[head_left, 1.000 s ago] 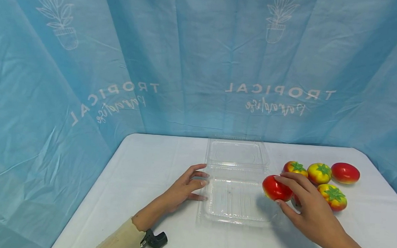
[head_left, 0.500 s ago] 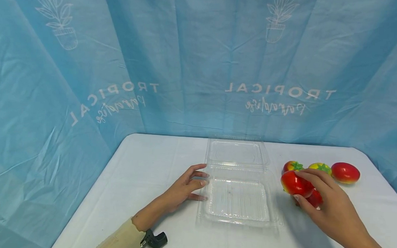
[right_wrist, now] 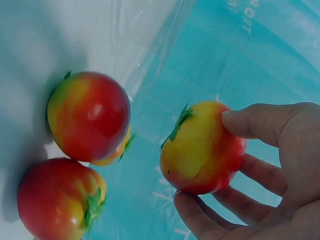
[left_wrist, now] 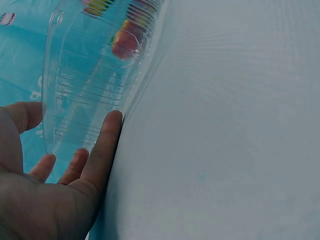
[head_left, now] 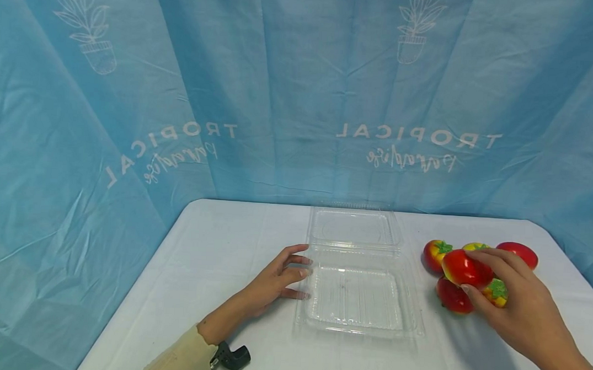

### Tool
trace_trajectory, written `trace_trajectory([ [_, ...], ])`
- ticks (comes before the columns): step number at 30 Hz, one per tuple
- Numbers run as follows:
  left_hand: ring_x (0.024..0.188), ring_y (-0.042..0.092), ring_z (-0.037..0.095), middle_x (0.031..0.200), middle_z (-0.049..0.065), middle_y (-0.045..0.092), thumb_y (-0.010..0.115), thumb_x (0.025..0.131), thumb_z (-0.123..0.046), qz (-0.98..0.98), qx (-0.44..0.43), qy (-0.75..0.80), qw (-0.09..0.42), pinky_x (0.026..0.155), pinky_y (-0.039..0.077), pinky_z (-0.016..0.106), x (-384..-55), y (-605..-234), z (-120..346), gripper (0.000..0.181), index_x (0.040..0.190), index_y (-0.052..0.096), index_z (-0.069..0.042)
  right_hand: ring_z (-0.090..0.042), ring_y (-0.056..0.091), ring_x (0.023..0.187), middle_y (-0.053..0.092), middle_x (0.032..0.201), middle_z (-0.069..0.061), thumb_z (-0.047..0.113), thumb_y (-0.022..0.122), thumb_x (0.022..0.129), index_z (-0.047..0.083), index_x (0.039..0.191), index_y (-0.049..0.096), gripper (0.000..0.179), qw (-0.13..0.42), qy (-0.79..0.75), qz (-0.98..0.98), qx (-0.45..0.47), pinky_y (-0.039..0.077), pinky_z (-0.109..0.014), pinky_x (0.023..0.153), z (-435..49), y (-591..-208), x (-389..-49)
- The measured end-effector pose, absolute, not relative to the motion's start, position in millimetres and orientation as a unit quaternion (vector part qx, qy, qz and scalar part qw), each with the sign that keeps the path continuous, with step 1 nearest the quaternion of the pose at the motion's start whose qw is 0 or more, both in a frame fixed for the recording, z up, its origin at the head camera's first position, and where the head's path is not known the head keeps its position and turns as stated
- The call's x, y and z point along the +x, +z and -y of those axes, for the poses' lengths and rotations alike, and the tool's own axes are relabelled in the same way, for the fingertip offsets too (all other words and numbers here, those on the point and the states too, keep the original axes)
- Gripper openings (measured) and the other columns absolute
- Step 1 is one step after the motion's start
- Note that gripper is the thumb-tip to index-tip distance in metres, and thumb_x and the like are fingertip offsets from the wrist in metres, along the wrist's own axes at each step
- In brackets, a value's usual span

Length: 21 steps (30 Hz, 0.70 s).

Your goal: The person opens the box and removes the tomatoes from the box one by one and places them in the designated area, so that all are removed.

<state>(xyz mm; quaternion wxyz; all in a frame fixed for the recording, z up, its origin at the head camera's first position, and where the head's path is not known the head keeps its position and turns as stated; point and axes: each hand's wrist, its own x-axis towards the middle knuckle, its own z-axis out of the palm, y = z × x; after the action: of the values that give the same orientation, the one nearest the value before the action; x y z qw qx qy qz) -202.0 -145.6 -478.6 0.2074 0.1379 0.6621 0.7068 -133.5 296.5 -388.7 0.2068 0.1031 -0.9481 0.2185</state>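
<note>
My right hand (head_left: pixel 524 308) pinches a red and yellow tomato (head_left: pixel 464 268) between thumb and fingers. It is held above the other tomatoes; the right wrist view shows the green leaves of this tomato (right_wrist: pixel 197 150) facing away from the palm. Below and around it lie a dark red tomato (head_left: pixel 453 296), a red-yellow tomato (head_left: pixel 433 254) and a leafy yellow one (head_left: pixel 497 293), partly hidden by the hand. At the left side of a clear plastic clamshell container (head_left: pixel 357 330), lid folded back, my left hand (head_left: pixel 272 280) touches the edge with spread fingers.
Further back on the right are a smooth red tomato (head_left: pixel 522 253) and a mostly covered yellow tomato (head_left: pixel 475 246). The container's lid (head_left: pixel 354 229) lies flat near the far edge of the white table (head_left: pixel 245 227). A blue printed curtain (head_left: pixel 300 97) hangs behind.
The right hand has carried its tomato rightward and away from the container, over the other tomatoes. The dark red tomato beneath has come into view. My left hand and the container stay put.
</note>
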Motion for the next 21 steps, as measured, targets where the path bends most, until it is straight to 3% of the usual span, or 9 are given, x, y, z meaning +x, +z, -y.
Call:
trace_trajectory([
  [11,0.138,0.049,0.036,0.156,0.019,0.038,0.065,0.107,-0.02,-0.665,0.135,0.704,0.207,0.095,0.062,0.052,-201,-478,146,0.07,0.166,0.029,-0.022,-0.051,0.053,0.111,0.053,0.133,-0.028,-0.004,0.1,0.059,0.0,0.135,0.063,0.085,0.224,0.213,0.947,0.088,0.054,-0.077,0.078,-312,-386,-137],
  [21,0.139,0.049,0.036,0.156,0.019,0.038,0.065,0.107,-0.02,-0.665,0.138,0.703,0.209,0.095,0.062,0.052,-201,-479,147,0.07,0.166,0.028,-0.022,-0.055,0.048,0.115,0.049,0.138,-0.033,-0.005,0.098,0.062,-0.003,0.138,0.059,0.085,0.21,0.201,0.955,0.059,0.049,-0.079,0.083,-323,-386,-141],
])
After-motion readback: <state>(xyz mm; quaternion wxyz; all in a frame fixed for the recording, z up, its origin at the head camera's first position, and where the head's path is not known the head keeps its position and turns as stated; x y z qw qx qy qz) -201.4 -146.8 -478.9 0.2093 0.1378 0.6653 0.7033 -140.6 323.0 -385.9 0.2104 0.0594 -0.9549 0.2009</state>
